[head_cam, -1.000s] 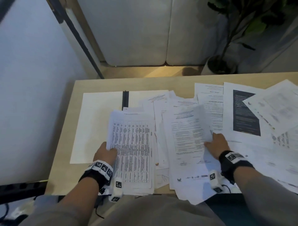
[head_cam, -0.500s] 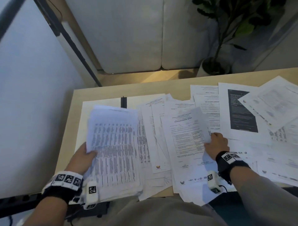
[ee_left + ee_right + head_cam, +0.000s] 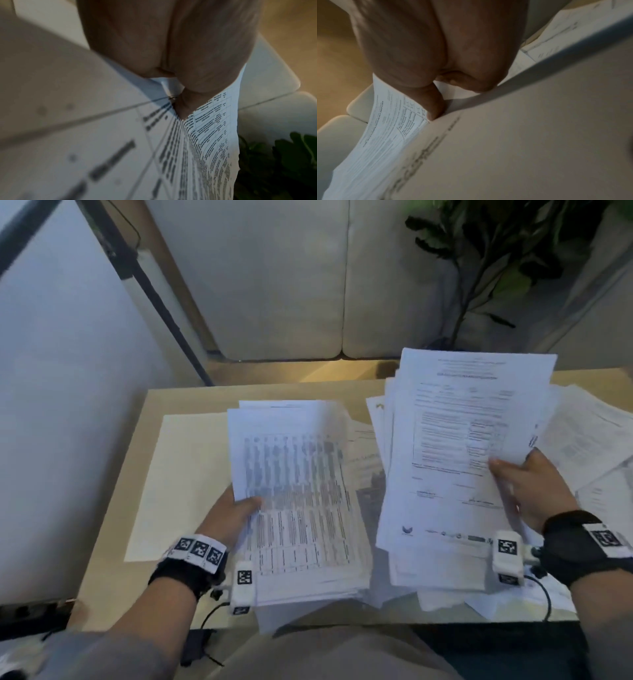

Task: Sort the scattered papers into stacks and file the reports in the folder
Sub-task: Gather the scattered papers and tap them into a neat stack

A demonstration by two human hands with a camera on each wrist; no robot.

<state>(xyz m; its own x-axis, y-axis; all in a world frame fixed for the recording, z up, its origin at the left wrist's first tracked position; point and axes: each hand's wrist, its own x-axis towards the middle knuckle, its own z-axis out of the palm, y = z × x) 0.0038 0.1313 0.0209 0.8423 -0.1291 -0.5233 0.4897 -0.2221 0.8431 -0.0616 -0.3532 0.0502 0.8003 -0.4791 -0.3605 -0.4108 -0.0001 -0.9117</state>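
My left hand [image 3: 239, 510] grips a thick stack of table-printed sheets [image 3: 294, 494] by its left edge, thumb on top, lifted above the desk. The left wrist view shows the thumb [image 3: 181, 108] pinching those table pages [image 3: 211, 132]. My right hand [image 3: 524, 484] grips a second bundle of form pages [image 3: 455, 446] at its right edge, raised and fanned. In the right wrist view the thumb [image 3: 435, 106] presses on the form pages [image 3: 390, 128]. An open white folder [image 3: 178, 481] lies flat at the left of the desk [image 3: 113, 529], partly hidden by the left stack.
More loose papers [image 3: 589, 436] lie at the right of the desk and under both held stacks. A cushioned sofa [image 3: 281, 278] and a potted plant [image 3: 489, 258] stand behind the desk. A slanted dark bar [image 3: 161, 302] runs at the back left.
My right hand has lifted the bundle of form pages off the desk. My left hand has carried the table stack back toward the middle, over the folder's right part.
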